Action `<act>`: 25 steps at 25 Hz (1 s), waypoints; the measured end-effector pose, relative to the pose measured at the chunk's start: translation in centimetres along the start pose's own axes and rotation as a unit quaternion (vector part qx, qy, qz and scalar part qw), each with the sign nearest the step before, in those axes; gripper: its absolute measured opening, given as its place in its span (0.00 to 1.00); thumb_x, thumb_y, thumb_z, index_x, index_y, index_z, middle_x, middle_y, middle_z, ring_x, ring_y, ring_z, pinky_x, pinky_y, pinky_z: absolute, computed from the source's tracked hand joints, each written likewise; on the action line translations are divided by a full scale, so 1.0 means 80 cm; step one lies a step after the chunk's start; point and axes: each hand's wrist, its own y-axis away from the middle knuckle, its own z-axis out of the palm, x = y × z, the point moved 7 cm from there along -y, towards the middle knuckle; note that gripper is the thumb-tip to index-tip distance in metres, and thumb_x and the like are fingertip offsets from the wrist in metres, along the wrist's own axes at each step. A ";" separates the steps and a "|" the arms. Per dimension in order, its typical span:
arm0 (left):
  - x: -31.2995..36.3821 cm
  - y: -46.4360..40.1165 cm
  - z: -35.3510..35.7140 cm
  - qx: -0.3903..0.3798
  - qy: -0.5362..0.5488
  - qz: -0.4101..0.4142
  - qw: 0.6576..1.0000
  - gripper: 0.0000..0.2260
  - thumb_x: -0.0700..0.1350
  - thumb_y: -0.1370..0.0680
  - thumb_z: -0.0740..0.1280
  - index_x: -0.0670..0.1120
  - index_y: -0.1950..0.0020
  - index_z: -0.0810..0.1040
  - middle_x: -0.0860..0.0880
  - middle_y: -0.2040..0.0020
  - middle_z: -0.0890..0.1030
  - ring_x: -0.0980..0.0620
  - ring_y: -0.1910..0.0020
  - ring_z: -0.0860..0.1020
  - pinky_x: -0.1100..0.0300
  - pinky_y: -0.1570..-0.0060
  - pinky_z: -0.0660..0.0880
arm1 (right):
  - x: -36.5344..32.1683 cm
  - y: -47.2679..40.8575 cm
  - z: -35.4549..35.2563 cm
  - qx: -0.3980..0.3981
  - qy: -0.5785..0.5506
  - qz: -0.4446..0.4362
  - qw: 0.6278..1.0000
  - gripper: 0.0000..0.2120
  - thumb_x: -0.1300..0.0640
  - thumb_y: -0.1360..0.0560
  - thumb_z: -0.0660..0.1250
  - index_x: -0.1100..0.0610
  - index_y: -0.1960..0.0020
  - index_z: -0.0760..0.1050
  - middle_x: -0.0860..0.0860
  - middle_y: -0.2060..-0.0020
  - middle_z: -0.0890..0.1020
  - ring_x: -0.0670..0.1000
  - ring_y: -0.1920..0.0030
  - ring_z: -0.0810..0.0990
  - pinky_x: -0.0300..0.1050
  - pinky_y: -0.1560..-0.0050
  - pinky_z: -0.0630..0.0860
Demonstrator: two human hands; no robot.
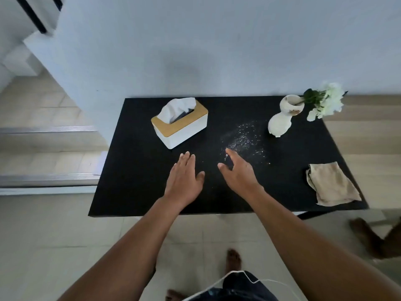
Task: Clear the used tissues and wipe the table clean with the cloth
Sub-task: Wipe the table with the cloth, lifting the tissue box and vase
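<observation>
A black table [134, 187] stands against a pale wall. White crumbs or powder [247, 137] are scattered over its middle. A folded beige cloth [332, 185] lies at the table's right front corner. My left hand [184, 179] hovers flat, fingers together, palm down over the table's front middle. My right hand [238, 174] is beside it, fingers spread, its fingertips at the near edge of the crumbs. Both hands hold nothing. No loose used tissues show on the table.
A white tissue box [184, 129] with a wooden lid and a tissue sticking out sits at the back left. A white vase [282, 120] with white flowers [327, 101] stands at the back right. Tiled floor, my bare feet, and a brown animal at the right lie below.
</observation>
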 end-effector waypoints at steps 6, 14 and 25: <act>0.118 -0.055 0.099 -0.083 -0.044 0.049 0.994 0.35 0.56 0.15 0.60 0.43 0.15 0.49 0.43 0.14 0.46 0.45 0.15 0.43 0.48 0.17 0.48 | 0.136 -0.028 -0.097 0.039 0.046 0.046 0.997 0.34 0.47 0.17 0.64 0.55 0.16 0.53 0.53 0.16 0.55 0.52 0.16 0.46 0.56 0.18 0.52; 0.174 -0.071 0.233 -0.204 -0.099 0.046 0.973 0.36 0.55 0.16 0.62 0.43 0.15 0.48 0.43 0.14 0.47 0.44 0.15 0.46 0.47 0.17 0.51 | 0.333 -0.028 -0.166 0.004 0.143 0.165 0.976 0.36 0.45 0.17 0.63 0.54 0.17 0.51 0.55 0.16 0.47 0.57 0.16 0.42 0.64 0.18 0.50; 0.141 -0.065 0.295 -0.224 -0.171 0.075 0.957 0.37 0.56 0.15 0.57 0.42 0.15 0.40 0.41 0.16 0.36 0.43 0.16 0.36 0.45 0.17 0.44 | 0.463 -0.042 -0.164 0.054 0.221 0.216 0.949 0.33 0.36 0.16 0.48 0.45 0.16 0.41 0.58 0.17 0.37 0.62 0.19 0.30 0.72 0.23 0.33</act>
